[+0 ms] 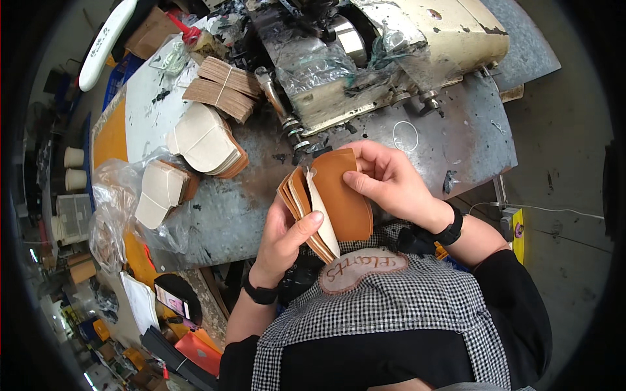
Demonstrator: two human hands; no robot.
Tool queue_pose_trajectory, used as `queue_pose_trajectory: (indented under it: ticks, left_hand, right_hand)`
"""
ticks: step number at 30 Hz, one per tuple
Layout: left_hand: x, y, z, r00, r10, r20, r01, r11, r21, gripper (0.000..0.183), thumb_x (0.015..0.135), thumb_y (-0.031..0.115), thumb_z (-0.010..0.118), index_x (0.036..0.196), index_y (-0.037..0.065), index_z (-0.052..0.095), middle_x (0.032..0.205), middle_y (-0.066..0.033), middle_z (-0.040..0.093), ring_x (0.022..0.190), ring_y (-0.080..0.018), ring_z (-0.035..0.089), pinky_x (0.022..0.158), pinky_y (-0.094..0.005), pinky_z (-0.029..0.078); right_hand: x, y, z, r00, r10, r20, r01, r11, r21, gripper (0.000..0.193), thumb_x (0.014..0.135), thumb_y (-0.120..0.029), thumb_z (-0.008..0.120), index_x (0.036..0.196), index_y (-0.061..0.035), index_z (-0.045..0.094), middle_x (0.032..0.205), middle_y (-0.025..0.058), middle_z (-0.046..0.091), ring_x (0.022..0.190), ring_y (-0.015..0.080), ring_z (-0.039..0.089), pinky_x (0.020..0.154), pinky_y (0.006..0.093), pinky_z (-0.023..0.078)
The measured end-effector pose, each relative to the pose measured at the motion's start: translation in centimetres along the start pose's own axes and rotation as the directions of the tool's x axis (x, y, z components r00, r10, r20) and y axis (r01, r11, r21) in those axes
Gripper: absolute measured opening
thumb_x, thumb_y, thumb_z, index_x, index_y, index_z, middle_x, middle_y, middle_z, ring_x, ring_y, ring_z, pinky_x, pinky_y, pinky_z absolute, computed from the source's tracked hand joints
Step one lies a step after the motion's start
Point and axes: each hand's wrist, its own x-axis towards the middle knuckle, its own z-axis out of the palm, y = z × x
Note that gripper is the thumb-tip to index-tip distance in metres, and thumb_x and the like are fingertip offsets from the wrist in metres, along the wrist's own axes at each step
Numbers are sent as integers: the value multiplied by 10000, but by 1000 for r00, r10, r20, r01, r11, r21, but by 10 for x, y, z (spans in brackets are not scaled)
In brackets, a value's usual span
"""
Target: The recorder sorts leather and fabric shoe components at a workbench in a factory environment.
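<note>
Two hands, both occupied. Left hand (283, 238): grip closed round one leather-like stack (295, 197) (several thin layers, exact count can't be told), fanned, thumb on a pale face. Right hand (394, 182): grip pinching one brown flap (342, 202), thumb on its front, just beside the stack. All held over the 6 o'clock edge of the tabletop (261, 189). Clock from hands: three banded bundles (207, 143) at 9, 10, 11; one machine (378, 72) at 12–1; one pale ring (418, 135) at 2.
</note>
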Motion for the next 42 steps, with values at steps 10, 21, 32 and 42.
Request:
queue_pose_trajectory:
  ticks: [10,21,32,42]
  left_hand:
    - [-1,-1,-3,999,47,23,-48,998,42,629,847,161,688,1347,-11,346,1253,-108,496,1158,-184,505,1010,-340,390]
    - [-5,3,-13,996,-38,-85,18,973,-231,599,833,145,604,1343,-52,358,1238,-185,534,1163,-253,533,1029,-388,389]
    - [-17,4,-15,999,3,-37,-5,999,-50,701,708,99,799,1268,46,380,1063,-53,516,966,-134,535,860,-269,446]
    - [-23,-2,-16,991,109,-74,-108,994,28,726,678,128,815,1240,30,367,1121,-61,496,1058,-154,525,938,-306,433]
  right_hand:
    - [-5,2,7,976,-37,215,99,954,-284,342,856,-175,723,1110,-13,562,860,-43,540,800,29,529,727,197,475]
    - [2,6,-8,992,81,99,-79,996,-31,306,918,-7,520,1221,35,521,1100,75,641,989,122,614,872,267,492]
    - [1,-22,11,954,-28,297,175,860,-479,440,815,-170,752,1168,-7,544,951,23,602,851,110,571,762,264,484]
    - [14,3,41,871,111,479,-63,991,-116,264,891,-102,666,1116,15,593,977,22,651,857,60,600,749,216,496]
